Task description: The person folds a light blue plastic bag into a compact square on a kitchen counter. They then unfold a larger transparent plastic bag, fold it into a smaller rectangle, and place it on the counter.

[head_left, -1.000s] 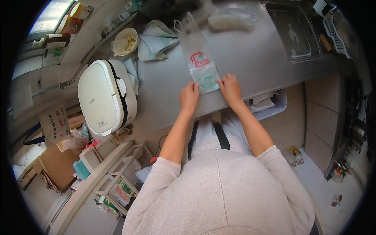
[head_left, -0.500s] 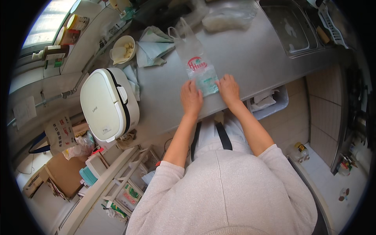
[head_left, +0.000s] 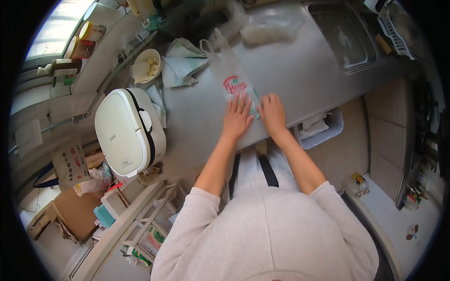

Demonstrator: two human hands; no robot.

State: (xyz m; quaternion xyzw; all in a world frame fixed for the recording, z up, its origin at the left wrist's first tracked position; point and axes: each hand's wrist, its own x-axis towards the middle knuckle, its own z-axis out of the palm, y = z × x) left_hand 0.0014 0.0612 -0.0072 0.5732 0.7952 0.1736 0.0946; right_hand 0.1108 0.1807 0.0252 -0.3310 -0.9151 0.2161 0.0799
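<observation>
On the grey counter [head_left: 300, 79], near its front edge, lies a thin plastic bag [head_left: 229, 77] with a red print — flat, its long axis running away from the person and slanting a little left, handles at the far end. Both hands press on its near end: the left hand [head_left: 237, 117] and right hand [head_left: 272, 112] lie side by side, fingers spread and flat, palms down, grasping nothing. Neither is clearly nearer; the bag stretches beyond the fingertips of both. Its near edge is hidden under the palms — whether anything is inside is hard to make out. A white cooker [head_left: 127, 132] stands well to the left.
</observation>
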